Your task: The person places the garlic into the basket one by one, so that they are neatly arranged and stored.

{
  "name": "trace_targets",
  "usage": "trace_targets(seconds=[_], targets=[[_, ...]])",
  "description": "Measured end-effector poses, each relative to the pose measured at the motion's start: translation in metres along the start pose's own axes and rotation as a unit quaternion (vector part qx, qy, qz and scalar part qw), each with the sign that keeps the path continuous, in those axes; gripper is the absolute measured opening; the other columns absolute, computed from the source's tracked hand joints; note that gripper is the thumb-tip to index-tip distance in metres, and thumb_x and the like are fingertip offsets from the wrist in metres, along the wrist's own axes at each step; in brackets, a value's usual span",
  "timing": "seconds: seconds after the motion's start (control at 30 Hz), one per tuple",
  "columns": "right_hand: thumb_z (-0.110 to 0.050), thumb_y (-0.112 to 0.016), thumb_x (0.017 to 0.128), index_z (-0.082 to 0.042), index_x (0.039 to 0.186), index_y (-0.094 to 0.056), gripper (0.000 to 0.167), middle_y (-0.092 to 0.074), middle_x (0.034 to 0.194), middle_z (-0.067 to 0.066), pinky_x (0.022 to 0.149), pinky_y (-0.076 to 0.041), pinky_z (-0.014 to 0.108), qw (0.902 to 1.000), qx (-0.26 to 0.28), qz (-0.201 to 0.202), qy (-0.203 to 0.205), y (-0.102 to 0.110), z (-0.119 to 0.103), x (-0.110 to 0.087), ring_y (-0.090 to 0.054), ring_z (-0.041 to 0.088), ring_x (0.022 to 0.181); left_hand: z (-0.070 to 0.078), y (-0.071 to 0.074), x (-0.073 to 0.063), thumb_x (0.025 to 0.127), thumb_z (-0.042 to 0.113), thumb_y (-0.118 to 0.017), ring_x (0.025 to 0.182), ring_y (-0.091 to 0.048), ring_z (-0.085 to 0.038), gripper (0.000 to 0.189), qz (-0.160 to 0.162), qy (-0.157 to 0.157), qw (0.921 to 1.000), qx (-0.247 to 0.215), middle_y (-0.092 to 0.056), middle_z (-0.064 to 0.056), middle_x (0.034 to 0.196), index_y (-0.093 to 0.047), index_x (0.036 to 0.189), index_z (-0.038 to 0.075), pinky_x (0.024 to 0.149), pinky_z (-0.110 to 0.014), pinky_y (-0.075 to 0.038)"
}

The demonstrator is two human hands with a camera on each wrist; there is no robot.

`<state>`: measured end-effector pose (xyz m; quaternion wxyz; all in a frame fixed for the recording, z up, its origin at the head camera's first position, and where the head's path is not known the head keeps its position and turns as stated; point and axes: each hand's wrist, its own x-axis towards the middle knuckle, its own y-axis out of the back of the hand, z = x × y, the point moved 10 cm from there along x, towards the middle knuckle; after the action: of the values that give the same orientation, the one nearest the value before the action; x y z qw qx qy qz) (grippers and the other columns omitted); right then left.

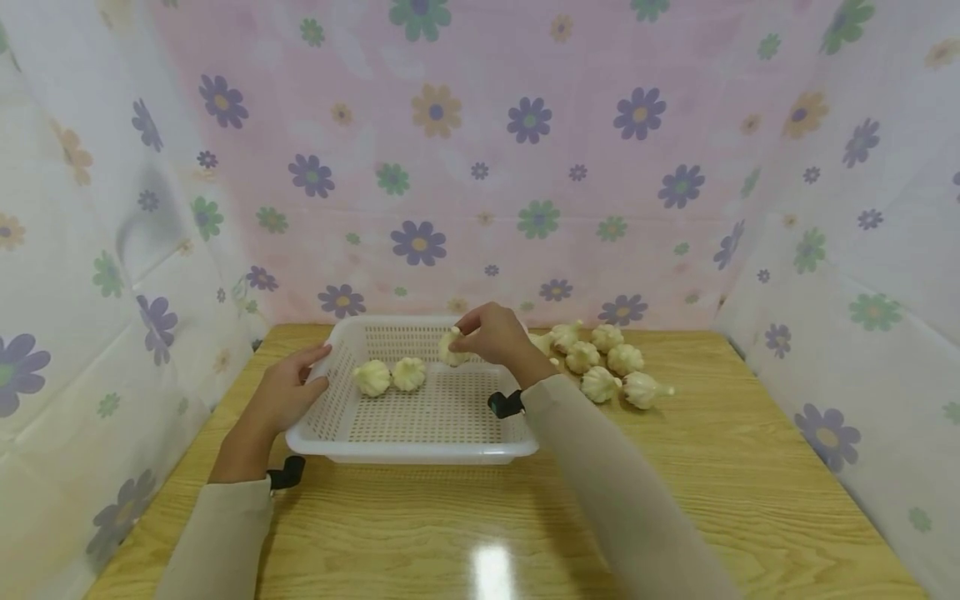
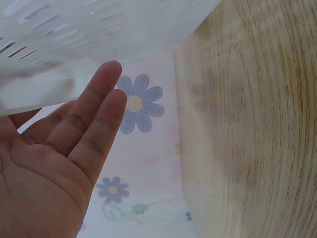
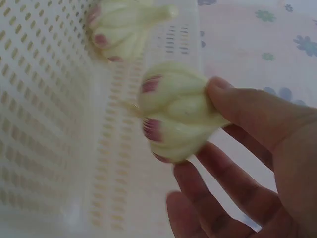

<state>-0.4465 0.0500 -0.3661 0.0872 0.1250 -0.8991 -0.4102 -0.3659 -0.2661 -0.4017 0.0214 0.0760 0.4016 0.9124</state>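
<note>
A white plastic basket with slotted walls sits on the table, holding a garlic bulb and another garlic bulb side by side toward its left. Above the basket's back right part, my right hand pinches a garlic bulb with purple-tinged cloves between thumb and fingers. My left hand is at the basket's left rim, its fingers fairly straight along the outer side. The left thumb is out of sight in the left wrist view.
Several garlic bulbs lie grouped on the wooden table right of the basket, some partly behind my right arm. Flower-patterned cloth walls in the table at the back and both sides. Each wrist carries a black camera mount.
</note>
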Motion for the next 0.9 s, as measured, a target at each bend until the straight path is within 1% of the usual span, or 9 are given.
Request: trace_targets(seconds=[0.17, 0.27, 0.33, 0.47, 0.57, 0.7, 0.77, 0.9], targets=[[-0.035, -0.085, 0.085, -0.02, 0.118, -0.078, 0.037, -0.076, 0.108, -0.004, 0.084, -0.06, 0.039, 1.0, -0.005, 0.005, 0.003, -0.01, -0.002, 0.003, -0.07, 0.02, 0.099, -0.001, 0.0, 0.0, 0.101, 0.021, -0.055, 0.138, -0.049, -0.052, 0.061, -0.001, 0.001, 1.0, -0.001, -0.032, -0.015, 0.168, -0.042, 0.159, 0.012, 0.099, -0.057, -0.056], [-0.035, -0.086, 0.085, -0.019, 0.117, -0.079, 0.036, -0.077, 0.107, -0.004, 0.083, -0.06, 0.039, 0.9999, -0.013, 0.01, 0.002, -0.012, -0.004, 0.005, -0.07, 0.019, 0.097, -0.001, 0.001, -0.001, 0.101, 0.021, -0.055, 0.137, -0.052, -0.05, 0.061, 0.001, 0.0, 1.0, 0.002, -0.033, -0.015, 0.168, -0.042, 0.159, 0.012, 0.095, -0.054, -0.059], [-0.034, -0.086, 0.085, -0.019, 0.116, -0.079, 0.035, -0.077, 0.107, -0.004, 0.083, -0.06, 0.038, 0.9998, -0.019, 0.01, 0.002, -0.014, -0.004, 0.007, -0.07, 0.018, 0.096, -0.002, 0.001, -0.002, 0.101, 0.021, -0.055, 0.136, -0.053, -0.05, 0.061, 0.002, 0.001, 1.0, 0.003, -0.033, -0.015, 0.168, -0.042, 0.159, 0.012, 0.093, -0.053, -0.06], [-0.031, -0.087, 0.084, -0.018, 0.116, -0.079, 0.035, -0.077, 0.108, -0.002, 0.083, -0.06, 0.037, 0.9998, -0.022, 0.002, 0.001, -0.02, -0.004, 0.01, -0.07, 0.019, 0.1, -0.002, 0.001, -0.001, 0.1, 0.02, -0.055, 0.135, -0.053, -0.05, 0.06, 0.005, -0.003, 1.0, 0.003, -0.034, -0.016, 0.167, -0.042, 0.159, 0.011, 0.094, -0.054, -0.059], [-0.028, -0.087, 0.083, -0.017, 0.117, -0.079, 0.036, -0.076, 0.11, -0.001, 0.085, -0.06, 0.037, 0.9997, -0.024, -0.004, -0.003, -0.023, -0.002, 0.012, -0.069, 0.021, 0.103, 0.0, 0.0, 0.0, 0.1, 0.019, -0.055, 0.134, -0.055, -0.049, 0.06, 0.005, -0.01, 0.9999, -0.005, -0.034, -0.016, 0.167, -0.043, 0.158, 0.01, 0.089, -0.051, -0.061], [-0.027, -0.088, 0.082, -0.019, 0.114, -0.08, 0.034, -0.076, 0.11, -0.001, 0.085, -0.06, 0.038, 0.9994, -0.03, -0.013, -0.007, -0.025, 0.001, 0.013, -0.069, 0.021, 0.105, 0.002, 0.0, 0.002, 0.1, 0.019, -0.055, 0.128, -0.06, -0.048, 0.06, 0.006, -0.016, 0.9997, -0.015, -0.035, -0.016, 0.166, -0.043, 0.158, 0.008, 0.079, -0.044, -0.064], [-0.028, -0.088, 0.083, -0.021, 0.113, -0.081, 0.032, -0.075, 0.11, -0.002, 0.085, -0.06, 0.038, 0.9992, -0.032, -0.023, -0.009, -0.029, 0.001, 0.015, -0.069, 0.02, 0.105, 0.002, 0.001, 0.002, 0.1, 0.019, -0.055, 0.128, -0.06, -0.048, 0.06, 0.008, -0.017, 0.9998, -0.011, -0.035, -0.017, 0.166, -0.043, 0.158, 0.008, 0.081, -0.045, -0.064], [-0.029, -0.088, 0.083, -0.023, 0.113, -0.081, 0.032, -0.075, 0.113, -0.003, 0.089, -0.059, 0.039, 0.9985, -0.033, -0.042, -0.01, -0.034, 0.001, 0.016, -0.068, 0.02, 0.108, 0.002, 0.002, 0.002, 0.1, 0.019, -0.054, 0.134, -0.053, -0.051, 0.06, 0.007, -0.016, 0.9998, 0.002, -0.035, -0.018, 0.166, -0.043, 0.158, 0.008, 0.095, -0.055, -0.058]])
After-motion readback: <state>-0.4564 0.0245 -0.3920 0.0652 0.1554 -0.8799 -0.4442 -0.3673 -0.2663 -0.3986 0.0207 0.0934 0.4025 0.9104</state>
